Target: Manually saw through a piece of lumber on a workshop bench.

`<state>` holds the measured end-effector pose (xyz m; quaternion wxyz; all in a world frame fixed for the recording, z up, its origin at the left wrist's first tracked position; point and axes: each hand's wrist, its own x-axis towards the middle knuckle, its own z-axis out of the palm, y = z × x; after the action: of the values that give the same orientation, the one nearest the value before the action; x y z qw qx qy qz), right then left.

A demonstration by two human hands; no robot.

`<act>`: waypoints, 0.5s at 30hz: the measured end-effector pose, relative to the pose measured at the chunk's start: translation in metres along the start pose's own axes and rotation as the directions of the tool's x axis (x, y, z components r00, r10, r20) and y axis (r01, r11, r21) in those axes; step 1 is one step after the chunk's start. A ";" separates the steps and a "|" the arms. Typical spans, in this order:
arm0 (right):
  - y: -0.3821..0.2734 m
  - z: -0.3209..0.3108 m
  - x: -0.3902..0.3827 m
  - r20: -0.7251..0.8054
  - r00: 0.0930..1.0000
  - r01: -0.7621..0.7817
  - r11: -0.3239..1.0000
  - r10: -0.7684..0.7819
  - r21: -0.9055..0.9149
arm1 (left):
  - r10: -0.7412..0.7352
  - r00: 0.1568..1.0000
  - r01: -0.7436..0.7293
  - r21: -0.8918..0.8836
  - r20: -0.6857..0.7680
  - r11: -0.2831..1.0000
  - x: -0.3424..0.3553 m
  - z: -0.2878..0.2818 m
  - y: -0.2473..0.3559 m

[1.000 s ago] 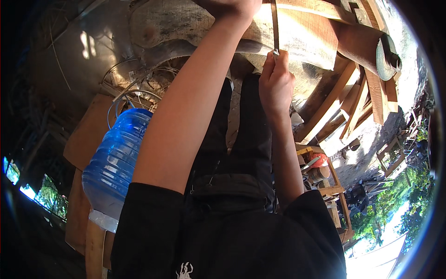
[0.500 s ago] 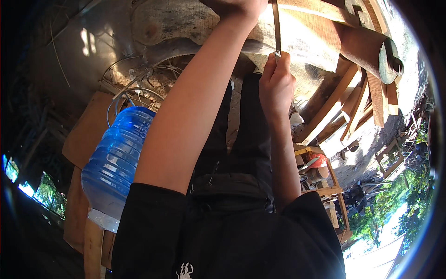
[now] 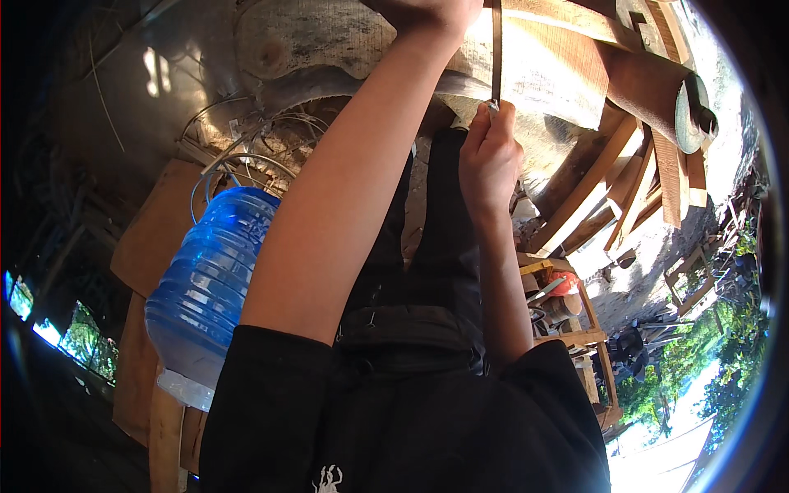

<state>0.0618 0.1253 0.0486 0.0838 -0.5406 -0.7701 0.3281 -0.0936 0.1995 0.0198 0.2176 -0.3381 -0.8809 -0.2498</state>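
The right hand [image 3: 493, 164] grips a narrow dark strip [image 3: 496, 57] by its near end, sensibly; it's likely light, stiff. The left hand's [image 3: 429, 11] grip I can't tell.

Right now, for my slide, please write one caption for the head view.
Right hand grips a thin dark strip, with a blue jug to the left.

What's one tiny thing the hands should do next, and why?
Perhaps the right hand should firm up its grip before moving the thin dark strip. It holds the near end, while the strip runs out of the picture beside the left hand, whose fingers are cut off, so I can't tell whether they help.
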 end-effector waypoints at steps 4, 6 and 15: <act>-0.010 0.007 0.013 -0.046 0.997 0.064 0.997 -0.066 -0.049 | -0.008 0.999 0.009 0.005 -0.049 1.000 0.003 -0.001 -0.002; -0.016 0.002 0.035 -0.136 0.978 0.154 0.987 -0.160 -0.050 | -0.027 0.998 0.025 -0.032 -0.052 0.999 -0.002 0.008 0.005; -0.023 -0.005 0.016 -0.036 0.999 0.033 0.990 -0.039 -0.137 | -0.009 1.000 0.010 0.037 -0.024 0.999 0.000 0.000 0.003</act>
<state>0.0401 0.1375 0.0622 0.0674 -0.5373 -0.7986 0.2626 -0.0912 0.2018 0.0207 0.2329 -0.3268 -0.8844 -0.2384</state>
